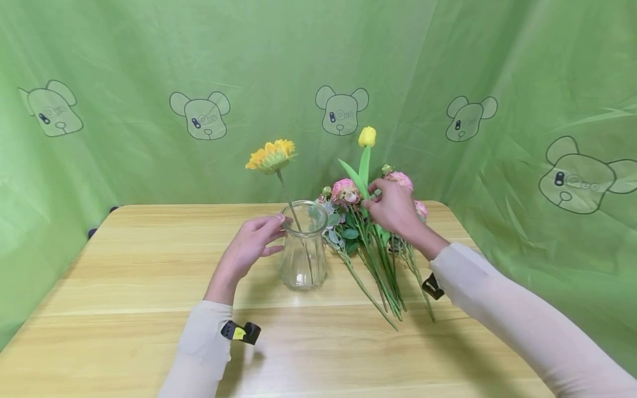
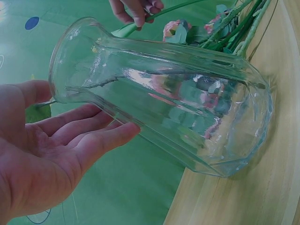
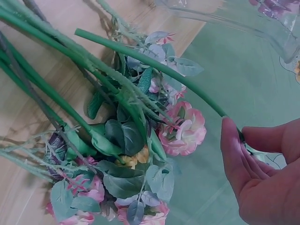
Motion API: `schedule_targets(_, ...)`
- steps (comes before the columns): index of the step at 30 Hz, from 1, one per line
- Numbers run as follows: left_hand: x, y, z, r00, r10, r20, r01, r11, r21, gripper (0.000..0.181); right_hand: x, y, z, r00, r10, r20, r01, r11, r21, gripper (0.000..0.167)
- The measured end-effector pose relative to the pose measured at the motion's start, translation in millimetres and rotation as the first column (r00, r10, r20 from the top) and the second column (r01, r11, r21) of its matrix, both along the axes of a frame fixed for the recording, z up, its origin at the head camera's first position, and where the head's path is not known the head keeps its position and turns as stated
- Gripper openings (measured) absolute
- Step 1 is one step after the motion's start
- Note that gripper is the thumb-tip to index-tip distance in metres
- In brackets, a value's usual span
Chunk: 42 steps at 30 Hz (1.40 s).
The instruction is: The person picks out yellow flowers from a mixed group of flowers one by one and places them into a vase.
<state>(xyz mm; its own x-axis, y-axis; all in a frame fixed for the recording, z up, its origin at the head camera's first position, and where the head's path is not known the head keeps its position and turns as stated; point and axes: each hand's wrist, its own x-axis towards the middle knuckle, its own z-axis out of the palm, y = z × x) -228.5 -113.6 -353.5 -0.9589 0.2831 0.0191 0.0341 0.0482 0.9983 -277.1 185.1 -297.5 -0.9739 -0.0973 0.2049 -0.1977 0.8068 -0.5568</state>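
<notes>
A clear glass vase [image 1: 292,270] stands upright on the table, holding one yellow-orange sunflower [image 1: 272,157] that leans left. My left hand [image 1: 249,243] rests against the vase's left side, thumb at the rim. In the left wrist view its fingers [image 2: 84,140] lie fairly straight along the glass, not wrapped round it. Over the flower bunch, my right hand [image 1: 394,207] pinches the stem of a yellow tulip [image 1: 367,137], bloom up. The right wrist view shows the tulip's green stem [image 3: 164,70] with its cut end free, above the other stems; the bloom is out of that view.
Right of the vase lies a bunch of flowers with pink blooms [image 1: 345,191], their stems [image 1: 385,287] pointing toward me. The wooden table [image 1: 149,265] spreads to the left and front. Green curtains [image 1: 278,66] with bear-head prints hang behind and at both sides.
</notes>
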Motion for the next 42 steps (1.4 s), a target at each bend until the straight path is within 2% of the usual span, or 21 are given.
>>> schedule_targets(6,-1.9,0.5,-1.2,1.0,0.006,0.006,-0.006,1.0,-0.002,0.051,-1.3,-4,1.0,1.0,0.008,0.027,-0.007,0.998,-0.055,0.032)
schedule_targets(18,-0.3,0.7,0.7,1.0,-0.001,0.003,0.001,1.0,0.002,0.051,-3.0,-10,7.0,0.997,0.002,-0.078,-0.008,0.998,-0.069,0.042)
schedule_targets(32,-0.6,0.9,0.0,1.0,-0.003,0.011,0.003,1.0,0.006,0.053,-8.0,-13,21.3,0.996,-0.064,-0.069,0.054,0.989,-0.136,0.041)
schedule_targets(42,-2.6,0.2,-2.4,1.0,0.009,0.019,-0.009,1.0,0.009,0.05,-10.6,-14,34.1,0.997,-0.05,-0.061,0.035,0.975,-0.217,0.043)
